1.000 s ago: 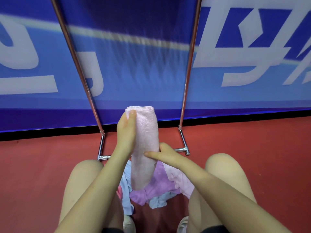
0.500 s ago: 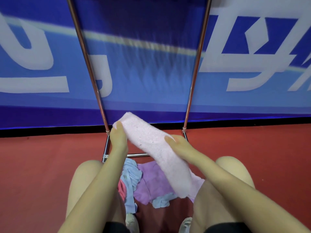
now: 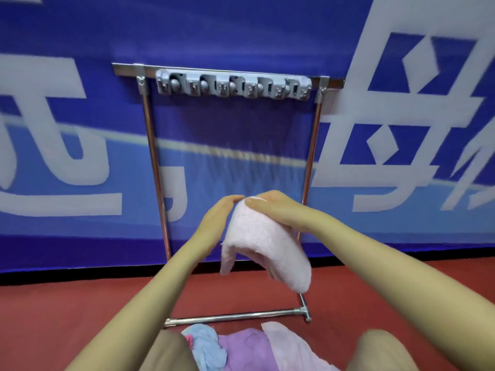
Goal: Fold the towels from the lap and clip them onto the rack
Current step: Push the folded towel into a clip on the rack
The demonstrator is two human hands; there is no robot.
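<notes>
A folded pale pink towel [image 3: 263, 243] is held up in front of the metal rack [image 3: 152, 145], below its top bar. My left hand [image 3: 217, 219] grips the towel's upper left side. My right hand [image 3: 276, 210] lies over the folded top edge, fingers curled round it. The towel's two ends hang down and to the right. A grey strip of clips [image 3: 233, 85] runs along the rack's top bar, with nothing hanging from it. On my lap lie more towels: a light blue one [image 3: 206, 346], a purple one [image 3: 246, 349] and a pale pink one [image 3: 289, 349].
The rack stands on a red floor [image 3: 67, 311] against a blue banner [image 3: 80, 129] with large white characters. Its foot bar [image 3: 235, 317] lies just beyond my knees. My bare knees frame the towel pile at the bottom of the view.
Both hands have lifted the pink towel from lap height toward the rack's upper part. My head has tilted up, so the top bar and clips have come into view.
</notes>
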